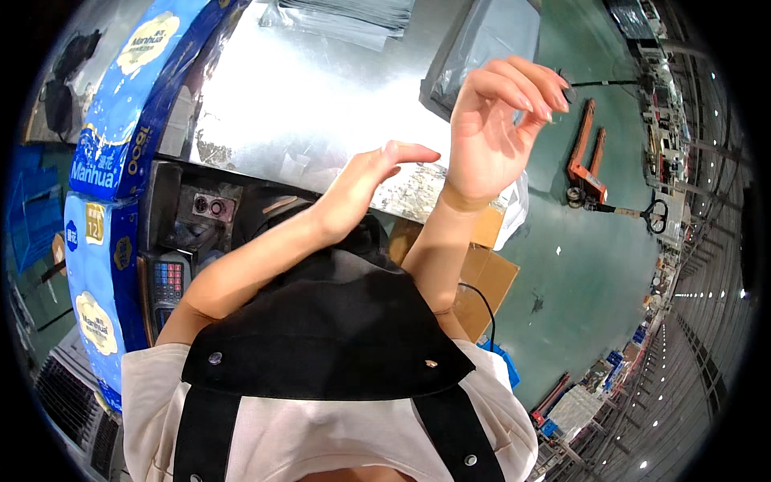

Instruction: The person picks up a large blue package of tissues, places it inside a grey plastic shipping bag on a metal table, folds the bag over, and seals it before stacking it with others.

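My left hand (359, 189) hovers over the near edge of a shiny metal worktop (257, 96), its index finger stretched to the right and the others partly bent. Nothing shows in it. Higher and to the right, my right hand (491, 136) is raised with the palm turned up. Its fingers curl loosely toward the thumb, and the palm is bare. Close behind this hand lies a grey plastic bag (502, 36) at the worktop's right side. A stack of flat grey bags (353, 20) rests at the far edge.
Tall blue packages (100, 241) line the left. Under the worktop's edge are a phone (213, 206) and a keypad device (169, 281). An open cardboard box (486, 281) stands beside my right forearm. Farther right, an orange pallet jack (586, 165) stands on the green floor (586, 273).
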`<state>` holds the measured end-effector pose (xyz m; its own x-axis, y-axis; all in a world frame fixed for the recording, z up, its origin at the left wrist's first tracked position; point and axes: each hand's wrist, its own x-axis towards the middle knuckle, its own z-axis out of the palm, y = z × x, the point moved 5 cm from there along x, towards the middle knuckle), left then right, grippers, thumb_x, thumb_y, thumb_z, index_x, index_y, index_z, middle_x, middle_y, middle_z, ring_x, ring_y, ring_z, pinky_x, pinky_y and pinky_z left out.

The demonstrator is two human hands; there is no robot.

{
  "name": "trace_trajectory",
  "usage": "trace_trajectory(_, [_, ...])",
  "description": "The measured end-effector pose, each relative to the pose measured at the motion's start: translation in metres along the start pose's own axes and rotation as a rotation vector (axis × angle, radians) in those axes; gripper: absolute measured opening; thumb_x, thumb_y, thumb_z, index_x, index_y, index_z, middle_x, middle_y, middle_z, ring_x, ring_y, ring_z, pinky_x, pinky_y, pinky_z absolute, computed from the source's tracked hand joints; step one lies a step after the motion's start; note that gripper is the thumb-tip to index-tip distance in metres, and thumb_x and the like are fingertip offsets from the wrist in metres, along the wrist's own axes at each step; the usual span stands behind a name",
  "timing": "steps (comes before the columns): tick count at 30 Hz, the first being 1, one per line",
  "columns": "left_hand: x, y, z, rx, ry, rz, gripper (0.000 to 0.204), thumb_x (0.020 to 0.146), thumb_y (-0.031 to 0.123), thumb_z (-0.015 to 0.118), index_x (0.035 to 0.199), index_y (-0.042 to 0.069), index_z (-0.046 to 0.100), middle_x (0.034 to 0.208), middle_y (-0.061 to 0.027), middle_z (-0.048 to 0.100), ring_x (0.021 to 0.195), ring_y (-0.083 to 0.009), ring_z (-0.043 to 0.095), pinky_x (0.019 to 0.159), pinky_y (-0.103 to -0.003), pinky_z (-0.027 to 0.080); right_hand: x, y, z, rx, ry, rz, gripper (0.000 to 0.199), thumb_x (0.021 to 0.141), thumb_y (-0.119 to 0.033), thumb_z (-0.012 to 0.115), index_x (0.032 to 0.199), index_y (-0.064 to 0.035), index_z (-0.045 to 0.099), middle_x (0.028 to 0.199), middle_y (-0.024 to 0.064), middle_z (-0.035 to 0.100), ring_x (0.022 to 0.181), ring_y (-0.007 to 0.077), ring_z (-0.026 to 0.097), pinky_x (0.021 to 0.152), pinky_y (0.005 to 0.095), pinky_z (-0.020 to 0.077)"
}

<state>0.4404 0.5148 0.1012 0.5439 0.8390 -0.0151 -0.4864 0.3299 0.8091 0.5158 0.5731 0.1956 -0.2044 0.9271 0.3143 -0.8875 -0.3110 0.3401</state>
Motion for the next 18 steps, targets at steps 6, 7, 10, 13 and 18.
trace_trajectory(6, [-0.013,0.009,0.019,0.261,-0.052,0.168,0.057,0.088,0.041,0.035,0.117,-0.007,0.044,0.119,-0.0186,0.043,0.115,-0.0240,0.038,0.097,-0.034,0.028,-0.003,-0.005,-0.011,-0.776,-0.137,-0.041,0.038,0.084,-0.040,0.043,0.098,-0.0069,0.055,0.080,0.0054,0.049,0.074,0.0182,0.042,0.073,0.0336,0.0316])
trace_trajectory(7, [-0.010,0.006,0.019,0.044,-0.073,0.097,0.054,0.086,0.037,0.045,0.116,-0.008,0.043,0.118,-0.0183,0.040,0.113,-0.0202,0.038,0.095,-0.031,0.030,-0.002,-0.001,-0.016,-0.970,-0.115,-0.067,0.040,0.084,-0.041,0.041,0.098,-0.0067,0.055,0.080,0.0058,0.048,0.073,0.0189,0.040,0.072,0.0337,0.0305])
trace_trajectory(10, [-0.006,0.002,0.009,-0.117,-0.170,-0.154,0.058,0.077,0.037,0.060,0.114,-0.006,0.045,0.103,-0.0126,0.047,0.102,-0.0159,0.042,0.088,-0.027,0.035,-0.004,0.022,-0.031,-0.976,-0.117,0.022,0.046,0.084,-0.046,0.039,0.100,-0.0051,0.053,0.077,0.0078,0.046,0.071,0.0196,0.037,0.069,0.0338,0.0289])
trace_trajectory(13, [0.000,0.020,0.011,-0.220,-0.389,0.048,0.060,0.070,0.031,0.069,0.114,-0.002,0.046,0.109,-0.0106,0.049,0.106,-0.0165,0.042,0.090,-0.028,0.034,-0.003,0.049,-0.045,-0.750,-0.078,0.177,0.045,0.084,-0.047,0.041,0.098,-0.0060,0.052,0.070,0.0050,0.040,0.068,0.0175,0.035,0.067,0.0319,0.0279])
trace_trajectory(18, [-0.022,0.034,-0.122,0.749,-0.414,-0.130,0.064,0.069,0.028,0.069,0.120,-0.001,0.044,0.119,-0.0139,0.049,0.113,-0.0227,0.043,0.097,-0.033,0.031,0.006,0.046,-0.122,-0.514,0.394,0.265,0.039,0.085,-0.039,0.040,0.095,-0.0051,0.055,0.075,0.0066,0.047,0.071,0.0188,0.037,0.070,0.0321,0.0303])
